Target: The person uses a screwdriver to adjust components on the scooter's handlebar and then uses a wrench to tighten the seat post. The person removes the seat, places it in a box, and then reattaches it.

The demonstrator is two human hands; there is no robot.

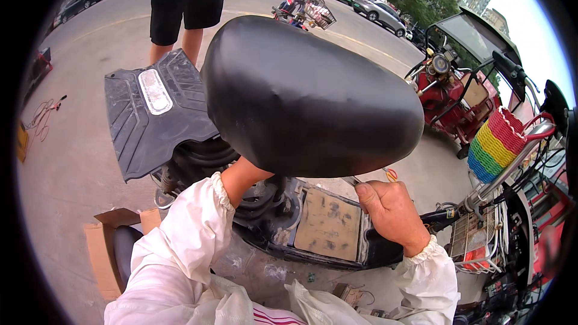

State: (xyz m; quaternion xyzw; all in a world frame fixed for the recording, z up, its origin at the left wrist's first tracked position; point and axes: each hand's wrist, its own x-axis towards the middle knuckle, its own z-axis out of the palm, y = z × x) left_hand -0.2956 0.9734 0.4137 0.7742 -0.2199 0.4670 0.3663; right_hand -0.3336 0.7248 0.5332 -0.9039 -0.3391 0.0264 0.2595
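A black padded seat (pixel 310 96) is raised in front of me above a scooter body with black coiled shapes and a dusty tan floor panel (pixel 325 222). My left hand (pixel 256 168) reaches under the seat; its fingers are hidden behind it. My right hand (pixel 385 207) is closed round a slim metal tool (pixel 355 182) just below the seat's lower edge, near a small orange loop (pixel 391 174). A grey ribbed plastic panel (pixel 159 126) with a pale oblong plate lies over the scooter at the left of the seat.
A person (pixel 180 6) in black shorts stands beyond the panel. Right are a red tricycle (pixel 448 96), a rainbow woven basket (pixel 497 144) and handlebars. An open cardboard box (pixel 99 253) is lower left, cables (pixel 42 114) lie far left, and parked cars (pixel 379 9) line the road behind.
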